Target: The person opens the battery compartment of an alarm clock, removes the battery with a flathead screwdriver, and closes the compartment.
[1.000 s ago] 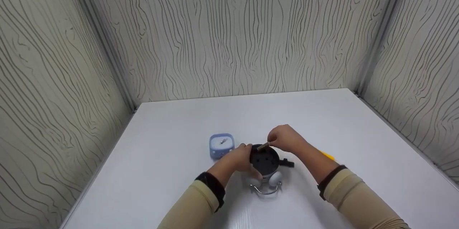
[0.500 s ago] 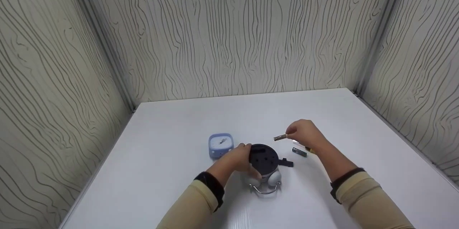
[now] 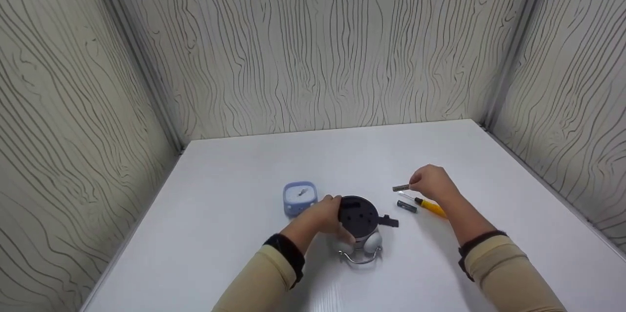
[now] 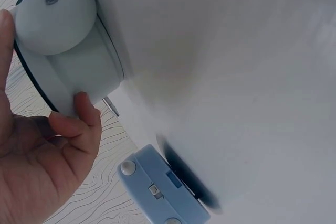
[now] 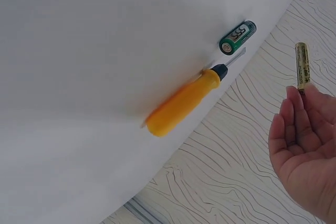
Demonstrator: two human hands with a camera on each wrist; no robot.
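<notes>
A twin-bell alarm clock (image 3: 361, 224) lies face down, its black back upward and its grey bells toward me. My left hand (image 3: 325, 215) grips its left side, fingers at the far rim and thumb near the bells. In the left wrist view the fingers hold the pale clock body (image 4: 86, 72). My right hand (image 3: 434, 184) pinches a gold battery (image 5: 303, 66) by one end, raised above the table to the right of the clock. A green battery (image 5: 237, 37) lies below it, beside a screwdriver (image 5: 184, 103) with a yellow handle.
A small blue square clock (image 3: 300, 198) stands left of my left hand. A black battery cover (image 3: 389, 221) sits at the right edge of the alarm clock's back. Patterned wall panels (image 3: 313, 48) rise behind the white table (image 3: 234, 175).
My right hand has drawn back to the right from the clock's back with the gold battery, uncovering the green battery and screwdriver. The left hand stays on the alarm clock.
</notes>
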